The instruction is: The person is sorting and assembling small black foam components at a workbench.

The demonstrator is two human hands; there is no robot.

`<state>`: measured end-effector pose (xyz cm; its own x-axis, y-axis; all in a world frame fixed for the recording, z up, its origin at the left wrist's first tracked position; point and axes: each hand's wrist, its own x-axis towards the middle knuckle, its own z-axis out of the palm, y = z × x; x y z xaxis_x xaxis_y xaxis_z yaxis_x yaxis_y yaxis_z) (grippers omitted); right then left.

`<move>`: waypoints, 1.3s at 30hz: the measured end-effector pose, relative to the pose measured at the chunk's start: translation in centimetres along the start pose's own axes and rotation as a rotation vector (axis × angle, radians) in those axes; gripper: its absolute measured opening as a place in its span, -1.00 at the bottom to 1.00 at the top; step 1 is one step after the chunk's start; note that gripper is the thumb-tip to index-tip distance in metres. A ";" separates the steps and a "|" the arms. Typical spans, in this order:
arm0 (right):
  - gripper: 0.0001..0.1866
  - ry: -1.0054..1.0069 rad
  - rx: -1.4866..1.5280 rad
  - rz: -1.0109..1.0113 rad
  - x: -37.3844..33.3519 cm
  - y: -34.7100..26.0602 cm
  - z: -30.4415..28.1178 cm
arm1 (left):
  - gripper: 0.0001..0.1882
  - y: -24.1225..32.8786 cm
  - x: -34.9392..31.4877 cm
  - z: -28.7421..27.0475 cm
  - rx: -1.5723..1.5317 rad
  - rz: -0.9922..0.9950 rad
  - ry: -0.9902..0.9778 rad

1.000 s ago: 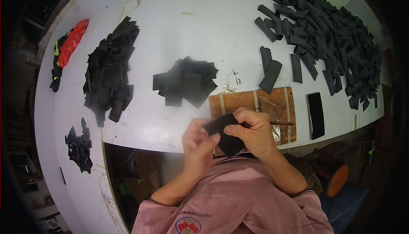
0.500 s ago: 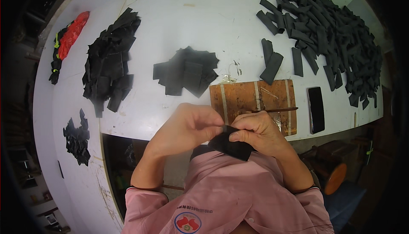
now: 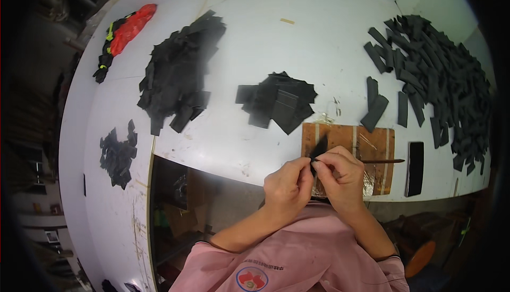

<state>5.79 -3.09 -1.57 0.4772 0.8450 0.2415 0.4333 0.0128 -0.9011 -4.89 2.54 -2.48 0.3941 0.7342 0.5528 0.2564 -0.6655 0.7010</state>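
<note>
Between both sets of fingertips I pinch a small black fabric piece (image 3: 320, 146), seen nearly edge-on, its upper end pointing away from me. My left hand (image 3: 288, 185) is closed on its near end, thumb against fingers. Close beside it, my right hand (image 3: 340, 178) grips the same piece with thumb and forefinger. Both hands are over the near left part of a brown wooden board (image 3: 380, 178) marked with pale stripes. A thin dark stick (image 3: 385, 161) lies across the board, its tip past the right edge; my right hand hides part of the board.
A heap of flat black pieces (image 3: 281, 100) lies beyond the board, with a larger pile (image 3: 178, 74) to its left and small scraps (image 3: 118, 156) farther left. Many rolled dark strips (image 3: 441, 74) cover the far right. A black phone (image 3: 415, 168) sits right of the board. A red bag (image 3: 133, 29) lies far left.
My hands have moved forward over the board with the black piece, which has turned from broad side showing to nearly edge-on. The whole view has shifted, putting the table's things farther right.
</note>
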 end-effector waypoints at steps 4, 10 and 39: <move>-0.89 0.107 -0.167 -0.127 0.5 1.1 1.8 | -0.87 -0.4 0.1 0.5 -0.184 -0.280 0.084; -0.93 -0.106 0.571 0.361 0.9 1.4 0.0 | -0.77 -1.6 3.1 -2.2 -1.574 -1.089 -0.369; -0.95 0.165 0.094 -0.100 -2.2 -3.4 -7.3 | -0.90 5.6 1.4 1.5 -0.610 -0.060 -0.286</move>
<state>8.85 -8.88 3.54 0.5572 0.7382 0.3803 0.4150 0.1491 -0.8975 -1.52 -0.34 1.53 0.6343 0.6473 0.4228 -0.2259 -0.3679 0.9020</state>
